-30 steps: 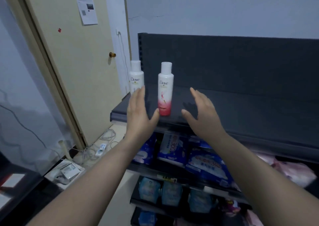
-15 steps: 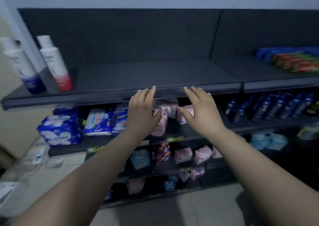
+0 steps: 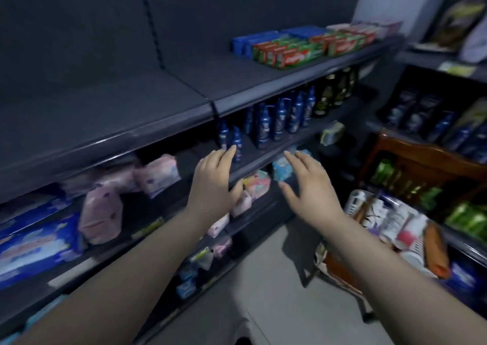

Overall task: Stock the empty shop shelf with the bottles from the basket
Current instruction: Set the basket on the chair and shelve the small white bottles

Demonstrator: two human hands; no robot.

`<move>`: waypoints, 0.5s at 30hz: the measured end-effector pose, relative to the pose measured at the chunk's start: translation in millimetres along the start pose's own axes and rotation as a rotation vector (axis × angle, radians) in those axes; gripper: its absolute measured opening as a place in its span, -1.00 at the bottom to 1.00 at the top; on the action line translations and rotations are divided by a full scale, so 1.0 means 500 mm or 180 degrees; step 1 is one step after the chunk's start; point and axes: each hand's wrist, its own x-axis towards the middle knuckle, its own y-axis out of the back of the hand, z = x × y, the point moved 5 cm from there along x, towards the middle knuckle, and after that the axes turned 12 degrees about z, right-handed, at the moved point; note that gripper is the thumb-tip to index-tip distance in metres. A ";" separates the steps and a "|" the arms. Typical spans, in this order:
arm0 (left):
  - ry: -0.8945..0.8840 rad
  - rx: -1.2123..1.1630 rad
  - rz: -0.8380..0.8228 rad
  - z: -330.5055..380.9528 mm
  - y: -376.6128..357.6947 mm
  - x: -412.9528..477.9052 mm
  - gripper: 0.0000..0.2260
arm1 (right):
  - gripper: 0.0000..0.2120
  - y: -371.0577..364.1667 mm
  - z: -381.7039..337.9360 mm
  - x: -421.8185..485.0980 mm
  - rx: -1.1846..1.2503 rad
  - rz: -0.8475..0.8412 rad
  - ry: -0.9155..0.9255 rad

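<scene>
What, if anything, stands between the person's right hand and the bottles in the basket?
Nothing visible. The right hand hangs open in mid-air. The basket stands on the floor to its right, its bottles exposed on top, with only open air between.

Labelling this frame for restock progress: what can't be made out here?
All in the head view:
1. Bottles in the basket: motion blur smears them, so their count and labels are unreadable. The right arm also covers part of the basket.
2. Empty shelf: its left end is cut off by the frame edge.
3. Blue bottles on the shelf below: labels are too small and blurred to read.
</scene>
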 end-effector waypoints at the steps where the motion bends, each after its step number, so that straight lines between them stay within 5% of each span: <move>1: -0.0054 -0.0126 -0.0067 0.011 -0.038 0.016 -0.40 | -0.40 0.003 0.035 0.001 -0.0071 0.0020 -0.0112; 15: -0.0513 -0.1093 -0.1402 0.256 -0.542 0.141 -0.38 | -0.45 0.064 0.479 -0.102 -0.0620 0.0350 -0.1919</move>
